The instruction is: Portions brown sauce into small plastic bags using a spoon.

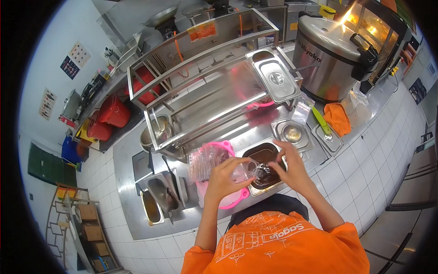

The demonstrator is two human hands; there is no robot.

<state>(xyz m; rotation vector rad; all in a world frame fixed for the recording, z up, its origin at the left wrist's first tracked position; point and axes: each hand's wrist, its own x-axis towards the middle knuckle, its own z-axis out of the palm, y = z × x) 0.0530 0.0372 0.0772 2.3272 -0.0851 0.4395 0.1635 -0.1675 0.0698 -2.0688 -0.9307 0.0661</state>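
My left hand (224, 179) grips a small clear plastic cup (251, 167) between thumb and fingers, tilted over the near edge of a steel pan. Dark brown sauce (261, 156) fills that steel pan (255, 192). My right hand (291, 166) hovers over the pan's right side, thumb and fingers apart, close to the cup; I see nothing held in it. Shiny clear plastic shows between the hands, its shape hard to make out. Left of the pan is a pink-rimmed container (244, 194) with clear plastic packets (208, 162) on it.
Steel pans (166, 195) stand at the left of the steel counter (128, 219). A metal rack (205, 51) rises behind. On the right are a lidded pan (292, 133), a green-handled utensil (321, 120), an orange cloth (337, 119) and a large Miyako cooker (330, 61).
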